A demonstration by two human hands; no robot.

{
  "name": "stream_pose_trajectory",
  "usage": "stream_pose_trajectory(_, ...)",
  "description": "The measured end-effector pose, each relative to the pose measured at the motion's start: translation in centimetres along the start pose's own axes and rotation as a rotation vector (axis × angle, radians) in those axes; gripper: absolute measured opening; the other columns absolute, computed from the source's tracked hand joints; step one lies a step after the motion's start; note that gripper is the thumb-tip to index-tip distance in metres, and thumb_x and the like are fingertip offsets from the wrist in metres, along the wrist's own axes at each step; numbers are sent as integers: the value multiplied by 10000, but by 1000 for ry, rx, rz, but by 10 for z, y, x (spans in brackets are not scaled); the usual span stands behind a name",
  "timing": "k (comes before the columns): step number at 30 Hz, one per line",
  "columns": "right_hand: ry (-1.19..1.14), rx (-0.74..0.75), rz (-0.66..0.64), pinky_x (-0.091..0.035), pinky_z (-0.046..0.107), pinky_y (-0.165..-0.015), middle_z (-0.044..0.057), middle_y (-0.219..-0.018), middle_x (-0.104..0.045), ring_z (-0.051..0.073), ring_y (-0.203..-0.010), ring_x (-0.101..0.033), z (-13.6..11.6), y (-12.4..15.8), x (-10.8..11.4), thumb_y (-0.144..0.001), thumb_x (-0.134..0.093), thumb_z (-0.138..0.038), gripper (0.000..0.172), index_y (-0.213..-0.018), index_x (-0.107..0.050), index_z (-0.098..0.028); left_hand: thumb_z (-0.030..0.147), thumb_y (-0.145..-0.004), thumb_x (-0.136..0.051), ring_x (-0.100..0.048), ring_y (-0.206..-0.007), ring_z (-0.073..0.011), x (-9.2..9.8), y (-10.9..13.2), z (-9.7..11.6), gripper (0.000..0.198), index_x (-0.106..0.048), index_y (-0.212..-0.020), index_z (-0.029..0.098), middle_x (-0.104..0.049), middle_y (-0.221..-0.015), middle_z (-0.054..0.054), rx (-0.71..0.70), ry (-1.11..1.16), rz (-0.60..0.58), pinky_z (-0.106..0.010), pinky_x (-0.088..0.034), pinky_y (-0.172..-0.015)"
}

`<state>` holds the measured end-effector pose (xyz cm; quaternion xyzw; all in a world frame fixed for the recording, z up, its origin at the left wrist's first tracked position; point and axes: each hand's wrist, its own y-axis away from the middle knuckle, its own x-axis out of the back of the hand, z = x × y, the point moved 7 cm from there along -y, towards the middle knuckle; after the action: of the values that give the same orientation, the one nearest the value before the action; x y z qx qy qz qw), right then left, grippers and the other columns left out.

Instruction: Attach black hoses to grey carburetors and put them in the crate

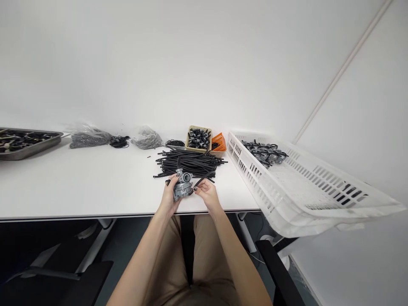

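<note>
So, white bench [95, 187], plain white wall [191, 63]; my left hand [168, 199] has fingers round a grey metal part [182, 189], right hand [208, 194] pinches a hose [201, 182].

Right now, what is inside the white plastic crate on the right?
A pile of grey parts with black hoses lies at the far end of the white crate. What is under that pile is covered.

Tube pile [191, 163] behind held part [182, 188], crate [306, 187] right, tray [32, 149] far left, small bins [219, 140] behind pile.
</note>
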<state>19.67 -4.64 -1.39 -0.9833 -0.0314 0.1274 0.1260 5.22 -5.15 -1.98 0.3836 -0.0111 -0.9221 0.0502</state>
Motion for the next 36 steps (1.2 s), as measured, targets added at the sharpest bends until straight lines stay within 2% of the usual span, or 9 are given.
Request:
stream_pose_trajectory(6, -54, 33, 1, -470, 248, -579, -62, -740, -626, 107, -567, -563, 4, -1, 1, -527, -869, -289, 573, -954, -487, -261, 322, -651, -781, -594, -631, -120, -1, 3, 2, 353, -627, -944, 196, -652, -815, 8, -20, -54, -24, -203, -471, -528)
stream_pose_trajectory(12, -43, 61, 10, -469, 232, -593, -39, -908, -610, 89, -624, -586, 9, -1, 5, -547, -875, -269, 646, -1041, -459, -269, 335, -615, -794, -584, -640, -129, -1, 2, 2, 388, -617, -935, 206, -639, -794, 12, -22, -64, -39, -205, -457, -532)
stream_pose_trajectory(16, -24, 55, 6, -464, 229, -592, -37, -938, -589, 89, -634, -589, 9, 0, 4, -549, -872, -280, 670, -1046, -423, -273, 339, -610, -793, -582, -640, -126, -1, 3, 2, 394, -617, -936, 203, -643, -807, 11, -14, -55, -42, -205, -457, -535)
stream_pose_trajectory(21, 19, 85, 45, -444, 217, -580, -25, -1012, -558, 97, -680, -611, 8, 0, 7, -573, -862, -310, 642, -1016, -398, -281, 328, -601, -795, -585, -639, -126, -2, 5, 3, 403, -616, -938, 198, -642, -798, 13, -12, -51, -33, -203, -461, -534)
stream_pose_trajectory(27, 111, 57, -35, -437, 241, -604, 41, -1110, -569, 143, -789, -607, 7, -1, 4, -588, -847, -389, 567, -1030, -524, -245, 337, -619, -800, -606, -639, -123, -6, 9, 4, 391, -631, -935, 180, -655, -796, 16, 8, -46, -66, -205, -479, -536)
stream_pose_trajectory(32, 143, 101, -52, -466, 282, -679, 69, -1140, -588, 181, -871, -608, 11, 0, 4, -630, -827, -407, 515, -1032, -552, -241, 324, -624, -794, -608, -596, -119, -8, 10, 3, 327, -639, -868, 171, -673, -748, 16, 62, 19, -47, -202, -489, -516)
stream_pose_trajectory(36, 202, 209, -41, -477, 318, -784, 90, -1272, -542, 217, -1036, -584, 6, 3, 5, -664, -813, -401, 437, -989, -568, -240, 369, -657, -763, -615, -566, -128, -5, 9, 0, 309, -654, -865, 167, -692, -729, 6, 109, 60, -30, -212, -492, -485)
